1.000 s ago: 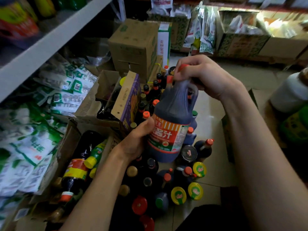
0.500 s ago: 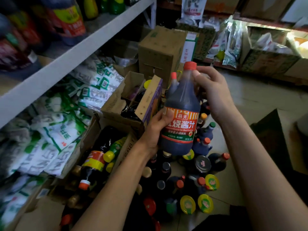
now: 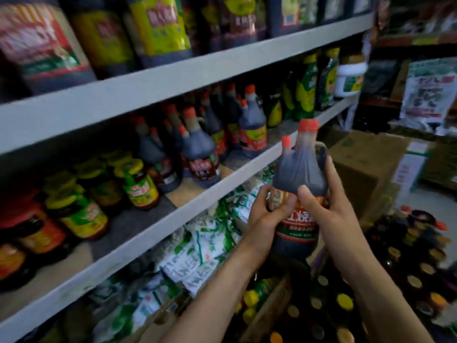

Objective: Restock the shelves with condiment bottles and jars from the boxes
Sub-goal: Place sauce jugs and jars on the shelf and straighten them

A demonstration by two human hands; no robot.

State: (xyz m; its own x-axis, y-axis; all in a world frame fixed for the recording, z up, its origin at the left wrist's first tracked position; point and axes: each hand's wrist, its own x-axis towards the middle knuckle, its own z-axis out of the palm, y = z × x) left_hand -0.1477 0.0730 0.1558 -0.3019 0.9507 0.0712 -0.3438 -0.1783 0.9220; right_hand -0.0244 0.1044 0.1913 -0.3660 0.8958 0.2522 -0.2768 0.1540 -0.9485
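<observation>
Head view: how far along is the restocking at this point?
Done: the middle shelf already carries red-capped sauce bottles and yellow-lidded jars. In hand: left hand and right hand both grip a dark sauce bottle, upright, in front of that shelf, not yet placed. Left: many bottles and jars stand on the floor below.

I work w/ one cam only, worn on the head, wide-angle. It faces fwd and a bit down, angled toward the shelves (image 3: 188, 78) at left, whose boards run diagonal across the frame. View is very near: left hand (image 3: 263, 219), right hand (image 3: 333, 214) and the sauce bottle (image 3: 299, 169) sit in the lower-right centre.
</observation>
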